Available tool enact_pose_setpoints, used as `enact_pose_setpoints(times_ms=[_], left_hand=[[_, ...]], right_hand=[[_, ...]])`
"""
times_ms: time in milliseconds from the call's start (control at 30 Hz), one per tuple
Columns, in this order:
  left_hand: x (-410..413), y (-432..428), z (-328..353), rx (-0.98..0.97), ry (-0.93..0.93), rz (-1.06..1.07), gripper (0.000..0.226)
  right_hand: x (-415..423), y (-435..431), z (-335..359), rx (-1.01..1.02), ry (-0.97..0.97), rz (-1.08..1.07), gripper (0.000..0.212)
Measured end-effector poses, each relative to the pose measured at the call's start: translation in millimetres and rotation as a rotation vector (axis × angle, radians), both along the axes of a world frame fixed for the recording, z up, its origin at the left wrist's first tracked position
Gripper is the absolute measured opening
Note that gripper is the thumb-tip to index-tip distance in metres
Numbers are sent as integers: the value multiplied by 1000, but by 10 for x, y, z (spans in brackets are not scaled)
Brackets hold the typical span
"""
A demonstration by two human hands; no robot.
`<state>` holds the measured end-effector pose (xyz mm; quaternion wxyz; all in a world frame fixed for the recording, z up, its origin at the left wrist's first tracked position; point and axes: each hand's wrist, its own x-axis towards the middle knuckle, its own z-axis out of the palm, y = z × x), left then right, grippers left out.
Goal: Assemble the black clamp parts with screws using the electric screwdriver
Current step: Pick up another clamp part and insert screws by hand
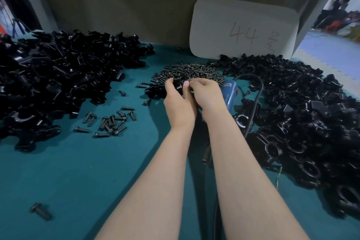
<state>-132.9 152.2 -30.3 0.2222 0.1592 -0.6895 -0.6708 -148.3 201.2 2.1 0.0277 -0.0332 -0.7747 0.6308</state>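
Note:
My left hand [178,101] grips a black clamp part [178,84] at the middle of the green table [78,171], just in front of a heap of small dark screws [191,72]. My right hand [204,93] is pressed against it, fingers curled at the same part; what the fingertips pinch is hidden. More black clamp pieces [155,90] lie just left of my left hand. The blue electric screwdriver [229,93] lies on the table right of my right hand, its black cable [255,107] looping over the right pile.
Large heaps of black clamp parts fill the left [58,76] and right [302,119] of the table. Loose bolts [111,121] lie left of my forearms, one more [40,210] near the front edge. A white card [243,29] marked 44 leans on the back wall.

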Motion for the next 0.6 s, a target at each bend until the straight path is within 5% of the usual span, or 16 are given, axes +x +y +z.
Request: enact_pose_setpoints(times_ms=[200,367,600], left_hand=[[82,-22,-4,-147,37,17,33],[80,-6,7,-293,-35,35,41],[66,-4,-5,-301,-32,61,30]], right_hand=[[21,-7,-19,-27,8,104,9],[9,-21,-32,20,16,68,25],[5,-6,-32,9,14,86,21]])
